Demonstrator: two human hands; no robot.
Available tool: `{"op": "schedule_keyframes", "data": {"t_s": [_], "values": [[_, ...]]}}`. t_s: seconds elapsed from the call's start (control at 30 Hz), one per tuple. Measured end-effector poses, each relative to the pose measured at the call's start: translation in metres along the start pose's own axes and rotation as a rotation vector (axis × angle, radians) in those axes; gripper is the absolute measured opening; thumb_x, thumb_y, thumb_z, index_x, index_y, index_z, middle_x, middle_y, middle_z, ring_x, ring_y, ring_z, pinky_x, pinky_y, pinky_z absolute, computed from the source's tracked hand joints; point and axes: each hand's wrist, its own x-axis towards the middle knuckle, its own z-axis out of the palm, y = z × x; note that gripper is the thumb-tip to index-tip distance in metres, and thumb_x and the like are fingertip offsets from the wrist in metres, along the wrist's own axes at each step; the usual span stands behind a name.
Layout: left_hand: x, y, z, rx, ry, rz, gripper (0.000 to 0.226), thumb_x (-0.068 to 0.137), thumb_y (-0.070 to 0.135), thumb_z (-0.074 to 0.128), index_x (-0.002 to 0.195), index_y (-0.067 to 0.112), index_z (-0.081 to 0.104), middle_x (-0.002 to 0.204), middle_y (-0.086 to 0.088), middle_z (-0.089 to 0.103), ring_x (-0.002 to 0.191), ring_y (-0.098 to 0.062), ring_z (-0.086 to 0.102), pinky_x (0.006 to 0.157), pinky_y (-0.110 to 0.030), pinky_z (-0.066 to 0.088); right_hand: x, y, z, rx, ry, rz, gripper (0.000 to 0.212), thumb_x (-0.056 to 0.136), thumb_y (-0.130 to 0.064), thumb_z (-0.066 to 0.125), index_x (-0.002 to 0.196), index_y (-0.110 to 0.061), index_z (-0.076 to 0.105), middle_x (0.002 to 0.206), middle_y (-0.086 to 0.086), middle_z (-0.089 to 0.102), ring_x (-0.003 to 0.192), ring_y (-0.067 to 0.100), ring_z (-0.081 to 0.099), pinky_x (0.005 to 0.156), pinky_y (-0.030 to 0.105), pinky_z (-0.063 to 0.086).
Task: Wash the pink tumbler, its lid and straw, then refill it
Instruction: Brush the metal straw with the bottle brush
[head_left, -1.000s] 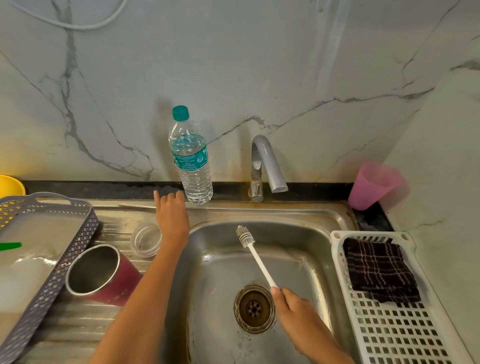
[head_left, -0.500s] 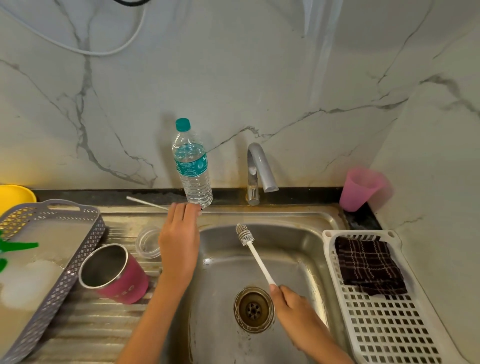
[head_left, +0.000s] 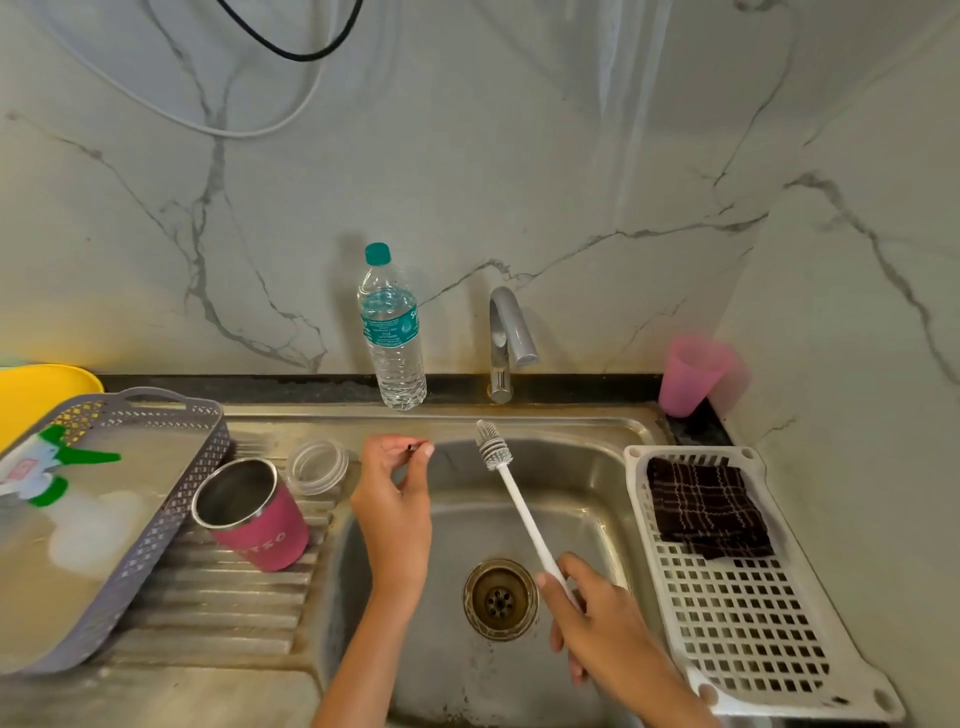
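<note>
Over the steel sink (head_left: 576, 514) two hands worked. By count: one pink tumbler (head_left: 254, 514), tilted on the drainboard (head_left: 218, 613) with its mouth toward the grey basket (head_left: 156, 525); one clear lid (head_left: 318, 466) just behind it; one straw (head_left: 413, 447); one bottle brush (head_left: 511, 488); one water bottle (head_left: 393, 332) and one tap (head_left: 506, 338) at the back ledge; one pink cup (head_left: 693, 374) in the corner; two baskets, the white basket (head_left: 753, 634) carrying one dark checked cloth (head_left: 706, 506).

The left hand (head_left: 395, 499) hung at the basin's back rim, fingers curled, its grip pinched on the straw, of which only a dark tip showed between thumb and forefinger. The right hand (head_left: 597, 618), beside the drain (head_left: 500, 598), had its grip wrapped round the brush handle, bristles pointing up and away.

Half a second earlier the left hand had lain flat, reaching to the straw on the ledge; the brush had barely moved.
</note>
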Motion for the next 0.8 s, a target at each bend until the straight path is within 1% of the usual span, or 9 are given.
{"op": "schedule_keyframes", "data": {"t_s": [0.13, 0.2, 0.27, 0.33, 0.4, 0.5, 0.6, 0.67, 0.8], "values": [[-0.011, -0.007, 0.002, -0.190, 0.048, -0.228, 0.019, 0.088, 0.003, 0.069, 0.089, 0.018, 0.056, 0.092, -0.003, 0.073, 0.089, -0.007, 0.070, 0.077, -0.013, 0.051, -0.006, 0.004, 0.002, -0.081, -0.016, -0.070, 0.014, 0.101, -0.038, 0.038, 0.093, -0.026, 0.043, 0.061, 0.002, 0.056, 0.042, 0.003, 0.047, 0.045, 0.021, 0.040], [-0.015, -0.013, 0.003, -0.269, 0.079, -0.330, 0.021, 0.086, 0.002, 0.071, 0.087, 0.017, 0.056, 0.089, -0.002, 0.073, 0.085, -0.008, 0.071, 0.075, -0.017, 0.052, -0.007, 0.005, 0.006, -0.101, 0.001, -0.084, 0.019, 0.101, -0.037, 0.037, 0.094, -0.022, 0.044, 0.054, -0.004, 0.047, 0.040, 0.002, 0.042, 0.044, 0.020, 0.034], [-0.017, -0.016, 0.003, -0.304, 0.095, -0.383, 0.021, 0.084, 0.002, 0.073, 0.086, 0.016, 0.057, 0.083, 0.003, 0.071, 0.080, -0.007, 0.070, 0.075, -0.018, 0.053, -0.009, 0.004, 0.010, -0.069, 0.026, -0.072, 0.025, 0.102, -0.038, 0.035, 0.093, -0.019, 0.048, 0.046, -0.007, 0.044, 0.038, 0.002, 0.039, 0.043, 0.018, 0.029], [-0.018, -0.017, 0.004, -0.320, 0.107, -0.405, 0.022, 0.084, 0.002, 0.073, 0.085, 0.016, 0.056, 0.078, 0.005, 0.069, 0.075, -0.006, 0.067, 0.071, -0.016, 0.051, -0.011, 0.002, 0.016, -0.060, 0.053, -0.091, 0.029, 0.102, -0.040, 0.032, 0.091, -0.021, 0.053, 0.044, -0.008, 0.046, 0.040, 0.003, 0.040, 0.046, 0.020, 0.031], [-0.018, -0.019, 0.006, -0.323, 0.109, -0.420, 0.022, 0.085, 0.002, 0.072, 0.083, 0.016, 0.056, 0.078, 0.003, 0.067, 0.073, -0.007, 0.064, 0.068, -0.015, 0.050, -0.009, 0.004, 0.023, -0.143, 0.082, -0.136, 0.029, 0.101, -0.042, 0.030, 0.090, -0.024, 0.050, 0.051, -0.006, 0.049, 0.047, 0.004, 0.044, 0.053, 0.025, 0.036], [-0.015, -0.024, 0.008, -0.356, 0.106, -0.470, 0.024, 0.084, 0.002, 0.073, 0.080, 0.020, 0.056, 0.080, 0.002, 0.067, 0.078, -0.011, 0.063, 0.076, -0.024, 0.051, 0.000, 0.009, 0.032, -0.257, 0.113, -0.133, 0.020, 0.102, -0.042, 0.029, 0.091, -0.031, 0.040, 0.061, -0.007, 0.052, 0.059, 0.014, 0.052, 0.062, 0.032, 0.043], [-0.012, -0.028, 0.010, -0.346, 0.118, -0.494, 0.024, 0.084, 0.001, 0.071, 0.081, 0.020, 0.056, 0.079, 0.002, 0.066, 0.076, -0.010, 0.061, 0.079, -0.029, 0.049, 0.006, 0.009, 0.040, -0.291, 0.141, -0.137, 0.017, 0.102, -0.042, 0.030, 0.090, -0.033, 0.037, 0.063, -0.007, 0.054, 0.062, 0.018, 0.056, 0.065, 0.033, 0.045], [-0.008, -0.030, 0.010, -0.351, 0.127, -0.504, 0.024, 0.085, 0.001, 0.070, 0.081, 0.019, 0.055, 0.080, 0.001, 0.065, 0.075, -0.009, 0.061, 0.079, -0.029, 0.048, 0.007, 0.008, 0.047, -0.294, 0.148, -0.126, 0.019, 0.101, -0.043, 0.030, 0.091, -0.031, 0.038, 0.066, -0.006, 0.056, 0.063, 0.019, 0.056, 0.066, 0.032, 0.044], [-0.005, -0.035, 0.011, -0.404, 0.115, -0.553, 0.022, 0.086, -0.001, 0.069, 0.082, 0.016, 0.055, 0.082, -0.003, 0.066, 0.085, -0.018, 0.064, 0.084, -0.031, 0.049, 0.013, 0.005, 0.057, -0.214, 0.175, -0.045, 0.019, 0.101, -0.043, 0.032, 0.094, -0.030, 0.045, 0.068, -0.004, 0.060, 0.070, 0.024, 0.063, 0.070, 0.039, 0.049]]}}
